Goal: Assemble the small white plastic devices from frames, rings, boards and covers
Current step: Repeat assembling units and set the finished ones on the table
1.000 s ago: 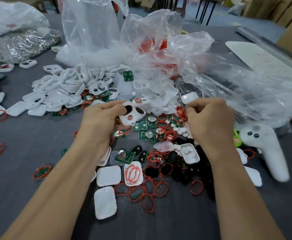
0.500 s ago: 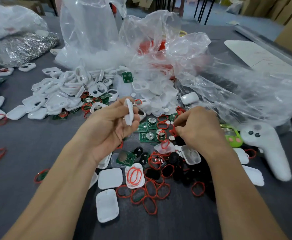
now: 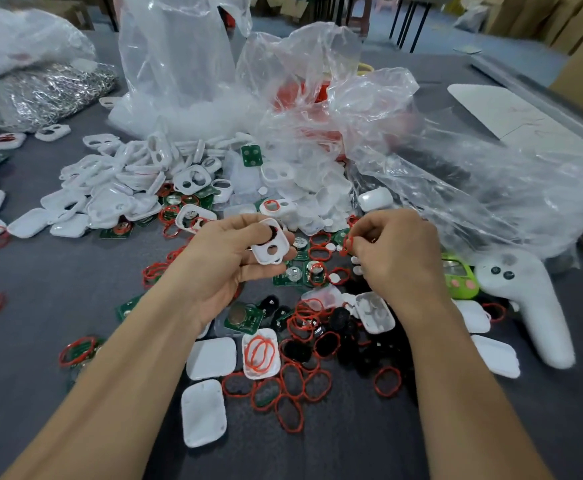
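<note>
Grey tabletop (image 3: 40, 271) fills my feed, strewn with small parts. I see the left hand (image 3: 224, 268) holding a small white plastic frame with two round holes (image 3: 271, 247) above the table, thumb on its upper edge and curled fingers beneath, its face tilted toward the camera. Just right of that frame, the right hand (image 3: 397, 258) pinches a thin red rubber ring (image 3: 347, 244) between thumb and fingertips; ring and frame are near each other but apart. Below the frame lie green circuit boards with round silver cells (image 3: 295, 273). Nearer to me than the frame I make out a scatter of loose red rings (image 3: 293, 389), small black parts (image 3: 338, 320) and flat white rounded-square covers (image 3: 210, 358). Up and left of the frame sits a heap of more white frames (image 3: 116, 188); behind the frame, crumpled clear plastic bags (image 3: 317, 116) rise. Well right of the frame lies a white handheld controller with two dark buttons (image 3: 532, 306).
</note>
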